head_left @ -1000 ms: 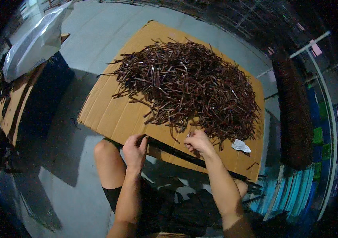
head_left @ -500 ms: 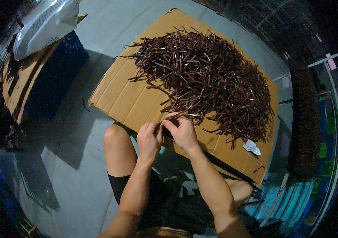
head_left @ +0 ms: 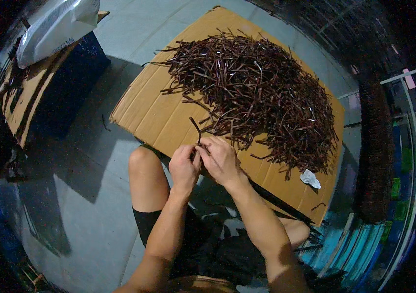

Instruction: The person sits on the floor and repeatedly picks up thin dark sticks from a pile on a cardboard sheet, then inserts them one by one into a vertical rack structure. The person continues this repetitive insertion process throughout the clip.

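My left hand point(head_left: 184, 167) and my right hand point(head_left: 220, 161) meet at the near edge of a cardboard sheet point(head_left: 151, 117), fingertips pinched together. From between them a thin, dark brown strip point(head_left: 195, 126) sticks up, bent near its middle. Its lower part is hidden by my fingers. Both hands are closed. Just beyond them, a large heap of similar dark brown strips point(head_left: 247, 83) covers much of the cardboard, some of them glossy.
A crumpled white scrap point(head_left: 310, 179) lies at the heap's right end. On the left stands a dark blue box point(head_left: 73, 90) with cardboard flaps, a white plastic bag point(head_left: 59, 31) on top. A dark bundle point(head_left: 373, 151) hangs on the right by a metal frame point(head_left: 415, 132).
A bent dark strip now stands up from between my fingertips. My right hand has closed in against my left, its raised fingers now curled down.
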`<state>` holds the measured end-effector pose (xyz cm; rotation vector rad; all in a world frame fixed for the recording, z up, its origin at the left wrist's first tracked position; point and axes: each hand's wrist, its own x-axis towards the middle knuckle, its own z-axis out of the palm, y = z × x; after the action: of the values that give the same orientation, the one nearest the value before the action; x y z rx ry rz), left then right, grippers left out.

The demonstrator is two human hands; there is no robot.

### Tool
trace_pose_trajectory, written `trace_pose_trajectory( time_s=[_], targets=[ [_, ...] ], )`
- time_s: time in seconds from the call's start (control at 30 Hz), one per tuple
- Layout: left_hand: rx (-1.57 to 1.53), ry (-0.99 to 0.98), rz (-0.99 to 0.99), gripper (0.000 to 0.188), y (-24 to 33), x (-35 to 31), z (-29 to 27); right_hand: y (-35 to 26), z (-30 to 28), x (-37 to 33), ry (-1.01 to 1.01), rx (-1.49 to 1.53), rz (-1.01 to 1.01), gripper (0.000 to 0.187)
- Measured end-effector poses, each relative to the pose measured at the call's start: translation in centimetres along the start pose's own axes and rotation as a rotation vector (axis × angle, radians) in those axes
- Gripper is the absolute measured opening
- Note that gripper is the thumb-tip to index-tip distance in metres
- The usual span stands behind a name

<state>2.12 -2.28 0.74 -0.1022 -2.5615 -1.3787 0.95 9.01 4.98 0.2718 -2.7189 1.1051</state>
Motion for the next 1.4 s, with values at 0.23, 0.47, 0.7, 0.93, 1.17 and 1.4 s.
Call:
trace_pose_trajectory(
  time_s=[0.23, 0.47, 0.7, 0.93, 1.17, 1.4],
  targets=[
    [-0.079, -0.005, 0.025, 0.018, 0.8, -1.8, 1.1, 2.1, -2.4, -1.9, -0.047, 0.594, 0.506, 0.013],
    [-0.044, -0.037, 0.111, 0.013, 0.2, -1.6, 1.3, 1.7, -1.3, -2.9, 0.028, 0.574, 0.471, 0.012],
    [-0.033, -0.086, 0.110, 0.012, 0.4, -1.3, 1.1, 2.2, -0.4, -3.2, 0.097, 0.530, 0.412, 0.014],
    [0.038, -0.167, 0.099, 0.014, 0.7, -0.5, 0.2, 0.4, -0.9, -2.6, 0.106, 0.182, 0.135, 0.011],
    [0.209, -0.455, -0.026, 0.016, 2.4, 1.4, -2.2, 4.3, -4.5, 0.0, -0.125, 0.169, 0.124, 0.026],
    [0.191, -0.538, -0.014, 0.020, 3.5, 1.4, -2.7, 8.9, -4.2, 0.3, -0.184, -0.481, -0.094, 0.023]
  ],
)
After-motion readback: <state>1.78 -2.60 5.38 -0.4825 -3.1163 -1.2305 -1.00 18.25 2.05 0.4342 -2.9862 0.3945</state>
